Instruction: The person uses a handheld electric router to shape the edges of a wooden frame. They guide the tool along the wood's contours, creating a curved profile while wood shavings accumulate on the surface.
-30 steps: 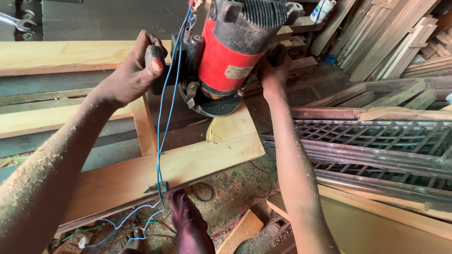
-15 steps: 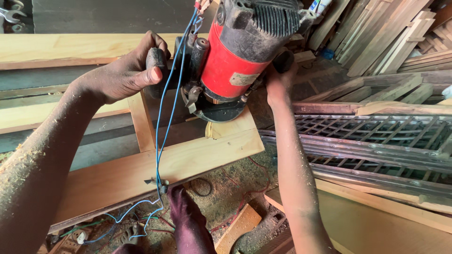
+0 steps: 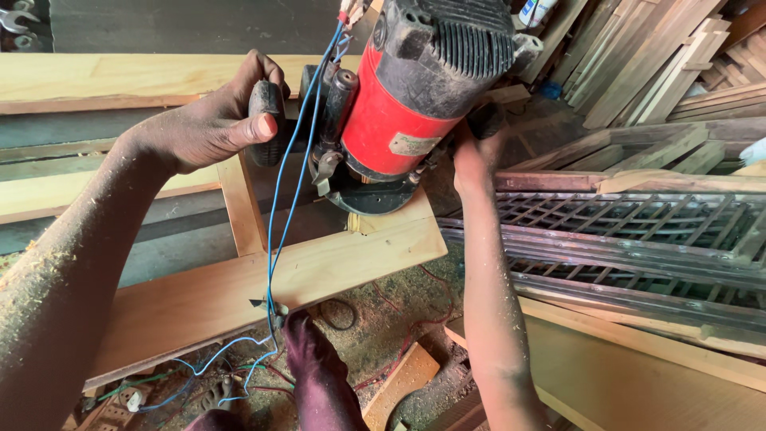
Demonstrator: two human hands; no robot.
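Both hands on a big red and black router, which sits base-down on the near corner of a pale wood frame. Left hand is closed tight around the black knob handle on the router's left side, thumb pressed across the front of it. Right hand is wrapped on the handle on the other side, fingers curled over it, but the grip itself is mostly hidden behind the motor body, so can't see much more than that. Both forearms dusted w/ sawdust.

Thin blue cable hangs from the top of the router, drops down over the frame rail and runs off to the floor at bottom left, where it's tangled w/ other wires. A knee in dark purple fabric shows just below the frame edge. Sawdust all over the floor under it.

To the right, a dark lattice panel lies flat, w/ stacked wood strips behind it at top right.
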